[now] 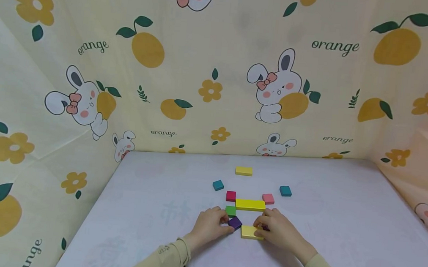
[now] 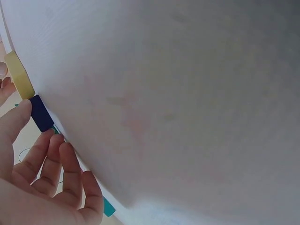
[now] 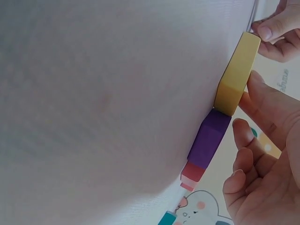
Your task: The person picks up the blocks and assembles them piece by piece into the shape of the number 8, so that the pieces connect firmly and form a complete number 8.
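Observation:
My left hand [image 1: 209,225] pinches a dark purple block [image 1: 234,223] between thumb and fingers; in the left wrist view the thumb of the hand [image 2: 51,183] meets one end of the purple block [image 2: 41,113]. A pale yellow block [image 1: 249,232] lies beside it, corners close. My right hand [image 1: 279,231] holds that block near its right end with thumb and index finger. In the right wrist view, the hand [image 3: 267,150] has both fingertips at the side of the yellow block [image 3: 237,75], the other fingers curled beside a second purple block [image 3: 209,138].
Beyond my hands lie a green block [image 1: 231,211], a bright yellow bar [image 1: 250,205], a red block [image 1: 231,196] and a pink block [image 1: 268,198]. Farther back are two teal blocks [image 1: 218,185] and a yellow block [image 1: 244,171], before a patterned cloth backdrop.

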`<state>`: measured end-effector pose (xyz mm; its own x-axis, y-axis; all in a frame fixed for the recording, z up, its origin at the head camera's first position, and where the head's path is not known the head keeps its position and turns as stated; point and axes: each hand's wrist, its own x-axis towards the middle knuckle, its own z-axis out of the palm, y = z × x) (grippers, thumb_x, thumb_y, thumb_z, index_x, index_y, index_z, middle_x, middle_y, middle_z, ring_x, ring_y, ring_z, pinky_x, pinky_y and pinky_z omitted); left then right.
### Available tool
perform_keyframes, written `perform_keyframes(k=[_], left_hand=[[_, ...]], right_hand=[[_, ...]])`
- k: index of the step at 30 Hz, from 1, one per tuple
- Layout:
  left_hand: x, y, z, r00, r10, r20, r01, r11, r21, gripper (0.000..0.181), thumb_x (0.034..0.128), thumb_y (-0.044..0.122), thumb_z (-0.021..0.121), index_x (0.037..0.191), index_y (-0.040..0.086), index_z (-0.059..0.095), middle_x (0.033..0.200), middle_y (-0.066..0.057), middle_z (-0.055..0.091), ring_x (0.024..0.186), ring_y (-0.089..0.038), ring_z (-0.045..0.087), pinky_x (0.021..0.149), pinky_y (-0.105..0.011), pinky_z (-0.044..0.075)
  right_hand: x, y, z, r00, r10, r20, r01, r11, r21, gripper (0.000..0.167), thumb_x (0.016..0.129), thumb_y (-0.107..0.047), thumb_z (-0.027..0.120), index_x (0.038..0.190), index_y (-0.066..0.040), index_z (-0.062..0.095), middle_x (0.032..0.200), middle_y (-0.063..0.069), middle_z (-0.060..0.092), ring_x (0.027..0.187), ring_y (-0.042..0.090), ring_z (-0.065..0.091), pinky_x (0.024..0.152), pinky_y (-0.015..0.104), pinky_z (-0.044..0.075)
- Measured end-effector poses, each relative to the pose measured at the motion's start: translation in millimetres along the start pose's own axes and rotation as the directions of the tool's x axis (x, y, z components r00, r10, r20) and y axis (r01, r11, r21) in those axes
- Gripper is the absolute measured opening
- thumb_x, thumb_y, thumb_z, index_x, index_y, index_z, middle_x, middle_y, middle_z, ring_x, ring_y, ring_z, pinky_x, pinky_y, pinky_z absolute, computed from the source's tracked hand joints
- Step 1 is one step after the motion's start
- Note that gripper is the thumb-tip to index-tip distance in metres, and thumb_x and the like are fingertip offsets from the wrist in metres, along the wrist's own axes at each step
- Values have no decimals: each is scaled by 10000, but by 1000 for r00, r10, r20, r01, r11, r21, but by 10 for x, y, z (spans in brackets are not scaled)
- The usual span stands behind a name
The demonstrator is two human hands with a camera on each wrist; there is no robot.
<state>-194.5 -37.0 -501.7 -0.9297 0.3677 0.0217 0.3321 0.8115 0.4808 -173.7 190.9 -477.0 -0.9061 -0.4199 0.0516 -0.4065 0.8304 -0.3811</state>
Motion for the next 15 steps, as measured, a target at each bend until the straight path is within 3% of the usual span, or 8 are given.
perform_keyframes(k=[8,15], left_hand=[[0,6,-4,1000,-9,1,9,1000,4,260,751,416,738,859,186,682,772,97,578,681,-40,478,661,-242,381],[-11,13,-11,1000,-7,-5,7,1000,4,251,755,408,738,856,185,680,772,93,579,684,-42,481,664,-245,381]], right_hand=[[21,0,-13,998,57,14,-57,998,21,117,776,-268,735,870,-205,702,812,-112,518,787,81,405,659,204,371],[54,39,-143,992,129,7,-129,991,29,99,795,-263,721,877,-212,699,852,-76,563,822,107,442,723,269,432]])
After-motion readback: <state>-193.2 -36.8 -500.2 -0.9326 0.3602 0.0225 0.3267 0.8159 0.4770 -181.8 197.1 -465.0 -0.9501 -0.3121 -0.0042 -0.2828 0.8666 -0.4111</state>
